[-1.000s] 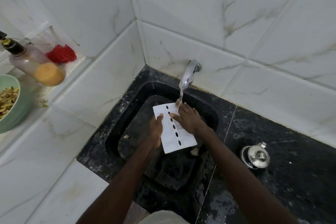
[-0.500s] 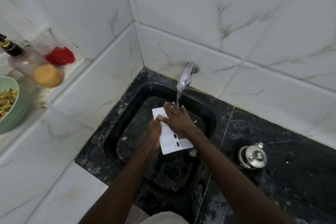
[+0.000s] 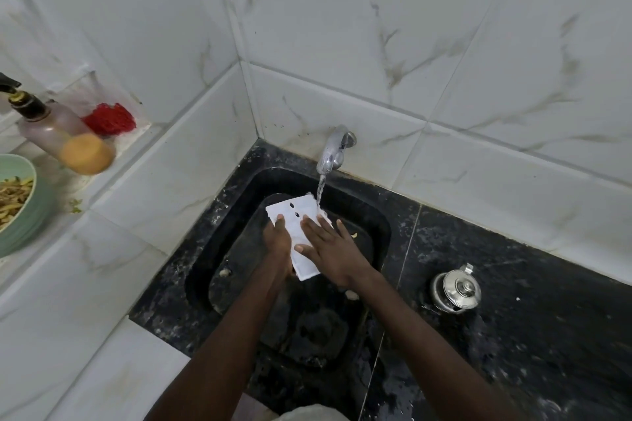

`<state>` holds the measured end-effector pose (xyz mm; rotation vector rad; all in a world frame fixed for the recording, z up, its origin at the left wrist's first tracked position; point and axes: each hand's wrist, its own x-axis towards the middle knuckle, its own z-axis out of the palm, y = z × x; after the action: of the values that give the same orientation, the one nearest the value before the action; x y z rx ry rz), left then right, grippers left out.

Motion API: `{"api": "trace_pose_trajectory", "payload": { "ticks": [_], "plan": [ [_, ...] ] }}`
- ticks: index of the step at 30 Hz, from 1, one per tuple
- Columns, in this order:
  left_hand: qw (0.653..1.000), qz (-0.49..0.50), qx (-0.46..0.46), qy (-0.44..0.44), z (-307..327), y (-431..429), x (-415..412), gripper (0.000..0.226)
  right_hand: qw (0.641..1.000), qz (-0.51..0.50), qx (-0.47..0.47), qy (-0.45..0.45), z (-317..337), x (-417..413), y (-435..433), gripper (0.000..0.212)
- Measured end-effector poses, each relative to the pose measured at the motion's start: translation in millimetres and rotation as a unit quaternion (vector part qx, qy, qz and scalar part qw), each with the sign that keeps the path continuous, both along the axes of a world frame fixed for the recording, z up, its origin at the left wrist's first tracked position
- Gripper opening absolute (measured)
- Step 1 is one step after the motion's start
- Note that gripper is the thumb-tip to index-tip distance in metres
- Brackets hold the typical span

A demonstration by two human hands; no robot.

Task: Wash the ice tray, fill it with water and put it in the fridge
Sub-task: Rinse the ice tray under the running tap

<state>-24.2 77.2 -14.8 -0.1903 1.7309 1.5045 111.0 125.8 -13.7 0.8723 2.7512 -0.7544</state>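
A white ice tray [image 3: 294,215] with a row of small dark holes is held over the black sink [image 3: 376,225], its far end under the stream from the metal tap [image 3: 333,152]. My left hand [image 3: 278,243] grips the tray's left edge, thumb on top. My right hand [image 3: 330,244] lies flat on the tray's top face with fingers spread, covering its near half. Water strikes the tray's far right corner.
A dark flat pan lies in the sink bottom [image 3: 239,260]. A steel lidded pot [image 3: 456,290] stands on the black counter at right. On the left ledge are a soap pump bottle [image 3: 58,133], a red scrubber [image 3: 109,120] and a green bowl of food [image 3: 20,198].
My right hand has slid back along the tray toward me, uncovering its far end with the holes. The tray's far end now sits under the water stream.
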Motion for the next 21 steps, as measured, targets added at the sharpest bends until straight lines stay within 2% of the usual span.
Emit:
{"api": "trace_pose_trajectory", "payload": {
  "ticks": [7,9,12,14,18,21],
  "plan": [
    [0.999,0.042,0.000,-0.008,2,-1,-15,0.044,1.000,0.007,0.005,0.029,5,25,-26,0.078],
    [0.998,0.053,-0.027,0.008,2,-3,-23,0.044,0.999,0.006,-0.010,0.048,1,33,-30,0.078],
    [0.994,0.023,-0.102,0.028,-1,-9,-36,0.050,0.996,-0.029,-0.054,0.069,-6,43,-27,0.058],
    [0.990,0.034,-0.136,0.032,-4,-13,-38,0.052,0.994,-0.049,-0.071,0.065,-9,47,-20,0.053],
    [0.981,0.081,-0.170,0.052,-11,-18,-33,0.055,0.994,-0.041,-0.079,0.063,-11,37,-10,0.053],
    [0.979,0.052,-0.190,0.050,-9,-16,-25,0.058,0.995,-0.027,-0.074,0.057,-9,21,-13,0.059]
  ]
}}
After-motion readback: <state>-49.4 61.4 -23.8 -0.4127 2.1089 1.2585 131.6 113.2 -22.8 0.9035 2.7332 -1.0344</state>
